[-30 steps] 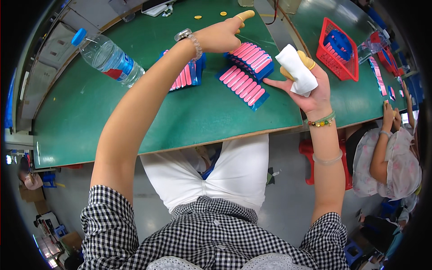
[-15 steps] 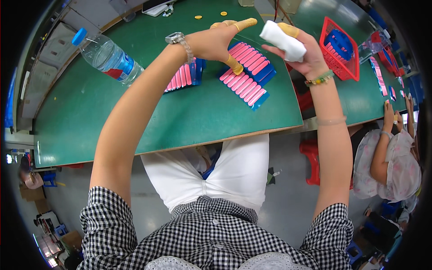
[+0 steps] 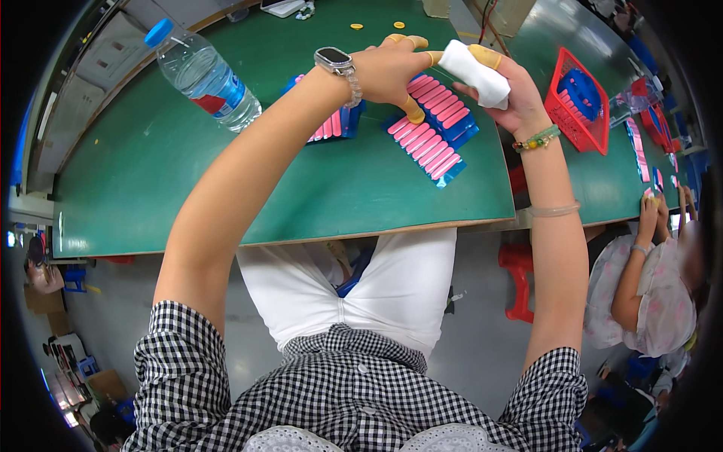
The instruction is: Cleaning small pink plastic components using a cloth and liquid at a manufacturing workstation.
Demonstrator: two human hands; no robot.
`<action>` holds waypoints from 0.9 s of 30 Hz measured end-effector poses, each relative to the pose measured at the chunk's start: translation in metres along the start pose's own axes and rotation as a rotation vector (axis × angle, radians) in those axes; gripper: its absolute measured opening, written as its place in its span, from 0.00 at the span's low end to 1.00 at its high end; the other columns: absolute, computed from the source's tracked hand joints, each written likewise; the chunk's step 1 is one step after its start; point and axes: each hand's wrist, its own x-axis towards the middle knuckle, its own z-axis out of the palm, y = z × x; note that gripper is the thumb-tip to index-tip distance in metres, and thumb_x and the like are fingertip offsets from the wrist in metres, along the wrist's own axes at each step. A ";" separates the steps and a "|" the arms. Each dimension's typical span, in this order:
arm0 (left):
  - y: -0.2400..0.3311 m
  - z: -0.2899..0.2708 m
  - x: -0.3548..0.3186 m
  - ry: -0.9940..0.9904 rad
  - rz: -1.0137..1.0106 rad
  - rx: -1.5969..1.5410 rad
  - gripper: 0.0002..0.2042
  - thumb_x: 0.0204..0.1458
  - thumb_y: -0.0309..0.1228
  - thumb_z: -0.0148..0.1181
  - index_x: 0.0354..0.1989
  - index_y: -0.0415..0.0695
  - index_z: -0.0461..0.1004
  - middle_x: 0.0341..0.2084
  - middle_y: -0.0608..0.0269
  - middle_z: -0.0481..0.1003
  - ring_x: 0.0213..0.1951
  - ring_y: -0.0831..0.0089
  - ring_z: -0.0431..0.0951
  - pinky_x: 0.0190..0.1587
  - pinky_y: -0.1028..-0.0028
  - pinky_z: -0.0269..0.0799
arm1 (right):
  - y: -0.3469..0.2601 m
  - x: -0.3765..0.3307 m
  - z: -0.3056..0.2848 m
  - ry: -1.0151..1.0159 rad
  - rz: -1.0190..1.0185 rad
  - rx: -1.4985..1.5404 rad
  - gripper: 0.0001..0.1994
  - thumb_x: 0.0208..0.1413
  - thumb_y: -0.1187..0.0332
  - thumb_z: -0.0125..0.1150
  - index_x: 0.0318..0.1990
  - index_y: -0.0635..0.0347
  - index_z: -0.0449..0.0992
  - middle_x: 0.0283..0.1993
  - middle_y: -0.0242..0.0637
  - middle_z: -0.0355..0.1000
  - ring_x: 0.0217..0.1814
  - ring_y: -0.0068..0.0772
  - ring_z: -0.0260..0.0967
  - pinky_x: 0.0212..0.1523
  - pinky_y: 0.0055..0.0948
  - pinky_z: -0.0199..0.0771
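Note:
My right hand (image 3: 518,96) is closed around a folded white cloth (image 3: 473,74), with its yellow-covered thumb on top. To the left, my left hand (image 3: 382,74) has its fingers apart, with yellow finger covers on them. Its index fingertip is at the cloth's left edge; whether it touches I cannot tell. The left thumb rests at the upper end of a blue sheet with a row of pink strips (image 3: 428,149). A second sheet of pink strips (image 3: 446,107) lies just beyond it. Partly hidden behind my left forearm is another blue-and-pink stack (image 3: 331,128).
A water bottle with a blue cap (image 3: 207,79) stands at the left of the green table (image 3: 324,200). Two yellow rings (image 3: 399,25) lie at the back. On the right, a red basket (image 3: 576,102) holds blue and pink pieces. A co-worker (image 3: 640,294) sits farther right.
My left index finger has come up to the white cloth, and the two hands are closer together. The whole view has shifted slightly. The cloth stays in my right hand.

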 end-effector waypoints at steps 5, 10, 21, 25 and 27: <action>0.007 -0.015 -0.068 0.312 -0.003 -0.055 0.36 0.55 0.40 0.71 0.70 0.40 0.64 0.64 0.40 0.68 0.66 0.47 0.67 0.67 0.57 0.65 | 0.009 -0.028 0.023 -0.009 -0.099 0.188 0.20 0.72 0.62 0.54 0.62 0.68 0.70 0.59 0.45 0.75 0.57 0.41 0.77 0.62 0.43 0.80; 0.073 0.016 -0.136 0.490 -0.247 -1.056 0.35 0.61 0.41 0.67 0.69 0.32 0.62 0.59 0.46 0.74 0.59 0.58 0.77 0.59 0.62 0.74 | 0.048 -0.063 0.119 -0.062 -0.187 0.402 0.12 0.71 0.67 0.57 0.57 0.60 0.77 0.53 0.35 0.79 0.54 0.27 0.77 0.55 0.29 0.79; 0.075 0.019 -0.200 0.706 -0.433 -1.687 0.25 0.63 0.27 0.62 0.68 0.39 0.64 0.56 0.61 0.75 0.57 0.73 0.76 0.60 0.70 0.71 | 0.072 -0.094 0.195 -0.017 -0.406 -0.243 0.19 0.66 0.73 0.62 0.63 0.64 0.75 0.54 0.32 0.75 0.50 0.19 0.72 0.54 0.23 0.73; 0.075 0.026 -0.219 0.734 -0.389 -1.828 0.24 0.64 0.27 0.62 0.67 0.39 0.66 0.54 0.62 0.77 0.56 0.75 0.76 0.57 0.72 0.73 | 0.070 -0.104 0.186 -0.018 -0.253 -0.272 0.24 0.63 0.73 0.67 0.66 0.63 0.73 0.54 0.33 0.74 0.46 0.17 0.70 0.52 0.23 0.73; 0.076 0.029 -0.228 0.663 -0.469 -1.818 0.25 0.65 0.27 0.61 0.70 0.39 0.63 0.55 0.62 0.76 0.56 0.75 0.76 0.57 0.72 0.73 | 0.073 -0.107 0.188 -0.088 -0.154 -0.274 0.25 0.60 0.72 0.70 0.64 0.66 0.73 0.54 0.33 0.73 0.45 0.16 0.70 0.49 0.21 0.73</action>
